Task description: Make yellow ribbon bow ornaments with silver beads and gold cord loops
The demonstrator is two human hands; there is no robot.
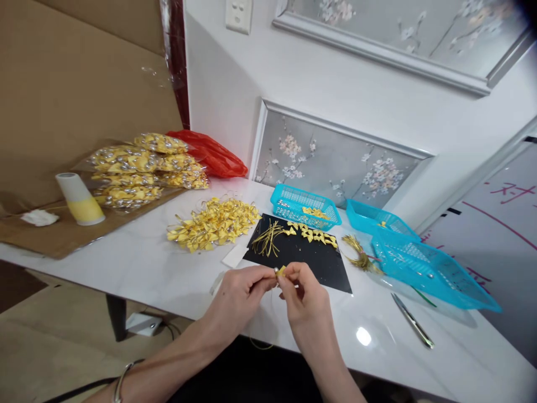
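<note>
Just over the near edge of a black mat [323,268], my two hands meet at a small yellow ribbon bow [282,271] with a silvery bead [276,270] on it. My left hand [237,294] pinches it from the left by the bead. From the other side, the thumb and forefinger of my right hand [308,302] close on the yellow ribbon. A thin strand hangs below the fingers, partly hidden by them. On the mat lie loose gold ties [268,238] and rows of flat yellow bows [312,234]. A heap of beaded yellow bows [213,224] spreads to the left.
Blue baskets [306,207] stand at the back, others [436,271] at the right. A bundle of gold ties [361,254] and tweezers [413,320] lie on the right. Filled clear bags [134,168], a thread cone [79,198] and a red bag [213,154] sit on the left.
</note>
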